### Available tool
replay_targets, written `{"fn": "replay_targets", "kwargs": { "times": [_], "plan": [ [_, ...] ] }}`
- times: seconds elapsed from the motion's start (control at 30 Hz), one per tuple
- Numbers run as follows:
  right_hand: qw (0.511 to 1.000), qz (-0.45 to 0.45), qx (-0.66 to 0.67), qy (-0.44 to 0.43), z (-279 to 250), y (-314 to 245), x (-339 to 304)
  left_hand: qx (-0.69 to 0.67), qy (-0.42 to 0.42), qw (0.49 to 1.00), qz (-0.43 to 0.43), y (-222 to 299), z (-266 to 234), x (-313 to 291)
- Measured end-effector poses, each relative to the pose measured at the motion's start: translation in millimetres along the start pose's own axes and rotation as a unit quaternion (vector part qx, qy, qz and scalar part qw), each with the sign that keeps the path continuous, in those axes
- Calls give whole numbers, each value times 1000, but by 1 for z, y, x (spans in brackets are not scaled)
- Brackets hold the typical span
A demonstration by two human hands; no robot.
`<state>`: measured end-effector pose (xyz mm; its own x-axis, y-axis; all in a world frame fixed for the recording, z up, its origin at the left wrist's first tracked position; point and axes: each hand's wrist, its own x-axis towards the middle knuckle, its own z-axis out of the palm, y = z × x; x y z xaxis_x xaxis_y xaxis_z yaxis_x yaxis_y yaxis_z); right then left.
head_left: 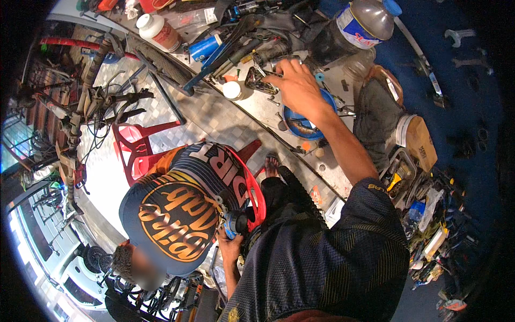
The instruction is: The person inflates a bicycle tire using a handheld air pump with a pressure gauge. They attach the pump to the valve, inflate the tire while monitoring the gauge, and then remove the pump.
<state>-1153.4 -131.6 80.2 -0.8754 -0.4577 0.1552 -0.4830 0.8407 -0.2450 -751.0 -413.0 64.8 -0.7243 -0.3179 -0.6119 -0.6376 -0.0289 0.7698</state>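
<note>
The left hand [230,246] is holding a blue part [232,226] with a black end, its grip closing narrowly around the lower side; this part is sitting low in the view, just beside the red chair [258,194] where another person [182,198] is sitting; the right hand [299,90] is hanging over the table [255,105], its fingers bending down beside a dark metal part [256,81]; whether that grip is holding anything cannot be told, as the hand is hiding its own fingertips.

Below the right wrist, a blue bowl [329,100] is standing on the table, partly covered by the forearm; dark and shiny small pieces are lying in it, too small to tell apart; a white tub [232,90] is standing just left of the metal part, its inside not showing; farther left, a blue can [204,48] is leaning near a white bottle [159,33] with a reddish label, whose contents are staying hidden behind its wall; at the far side, a big clear bottle [366,24] with a blue cap is tilting, its see-through wall looking greyish brown, so that its fill cannot be told; right of the forearm, a tray [399,170] is holding a yellow item [394,181] among darker things.
</note>
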Motion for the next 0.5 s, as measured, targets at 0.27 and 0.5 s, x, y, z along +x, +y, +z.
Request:
{"fn": "replay_targets", "kwargs": {
  "times": [0.27,0.5],
  "plan": [
    [998,-11,51,-21,4,9,1,1,11,1000,-13,7,5,3],
    [996,-44,78,12,1,11,6,0,12,998,-63,-1,4,2]
  ]
}}
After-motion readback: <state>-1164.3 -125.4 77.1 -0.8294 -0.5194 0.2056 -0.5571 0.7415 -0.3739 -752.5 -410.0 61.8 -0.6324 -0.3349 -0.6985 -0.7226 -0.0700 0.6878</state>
